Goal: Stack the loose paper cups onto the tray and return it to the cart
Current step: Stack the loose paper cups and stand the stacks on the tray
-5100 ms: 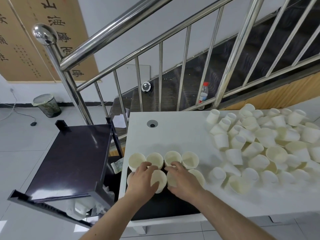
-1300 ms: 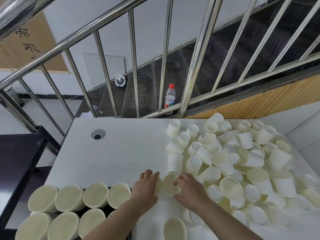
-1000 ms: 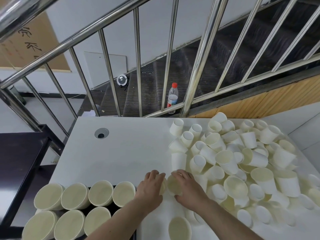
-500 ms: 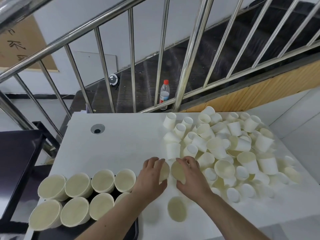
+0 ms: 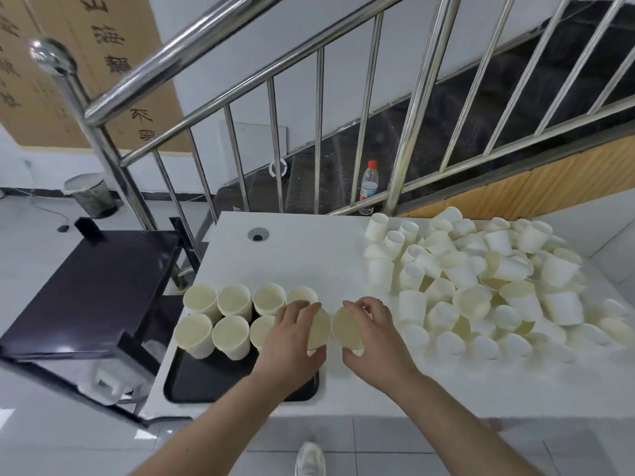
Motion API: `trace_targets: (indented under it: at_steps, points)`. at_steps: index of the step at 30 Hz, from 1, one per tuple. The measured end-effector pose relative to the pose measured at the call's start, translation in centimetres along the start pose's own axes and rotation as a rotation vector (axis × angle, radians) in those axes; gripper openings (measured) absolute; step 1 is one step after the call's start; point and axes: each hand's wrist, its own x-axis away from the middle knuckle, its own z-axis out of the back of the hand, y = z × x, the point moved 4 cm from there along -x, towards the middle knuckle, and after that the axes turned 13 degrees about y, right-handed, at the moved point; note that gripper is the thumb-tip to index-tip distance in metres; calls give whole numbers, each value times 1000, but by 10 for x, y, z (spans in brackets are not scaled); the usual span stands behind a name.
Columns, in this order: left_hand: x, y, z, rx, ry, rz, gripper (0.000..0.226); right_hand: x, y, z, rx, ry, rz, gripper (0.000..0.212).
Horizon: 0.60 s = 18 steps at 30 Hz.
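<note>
At the tray's point(image 5: 220, 383) right end, each hand grips one cup.
Left hand point(image 5: 288, 341) and right hand point(image 5: 374, 341) could topple the standing cups point(image 5: 233, 314) if rushed.

Brown wall board point(image 5: 68, 63), upper left behind stair rail: large dark Chinese calligraphy in vertical columns. Top character 山 legible; below it probably 海; lower characters cut by handrail point(image 5: 192, 60) and blurred, not readable. Smaller columns of characters farther left on same board, too small to read. Plastic bottle point(image 5: 369, 187), red cap, beyond table's far edge: white-and-red label, print too small to read. Paper cups point(image 5: 481, 286), tray point(image 5: 206, 379), cart point(image 5: 92, 286): no readable print.
</note>
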Motion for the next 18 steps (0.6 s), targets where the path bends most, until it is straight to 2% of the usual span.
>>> trace_targets:
  at_steps: [5, 13, 18]
  points:
    - [37, -26, 31, -46, 5, 43, 68, 17, -39, -21, -48, -55, 27, 73]
    - [66, -99, 62, -148, -129, 143, 70, 25, -97, -82, -7, -254, -6, 72]
    - [65, -153, 75, -184, -180, 135, 69, 12, -128, -123, 20, -326, -43, 70]
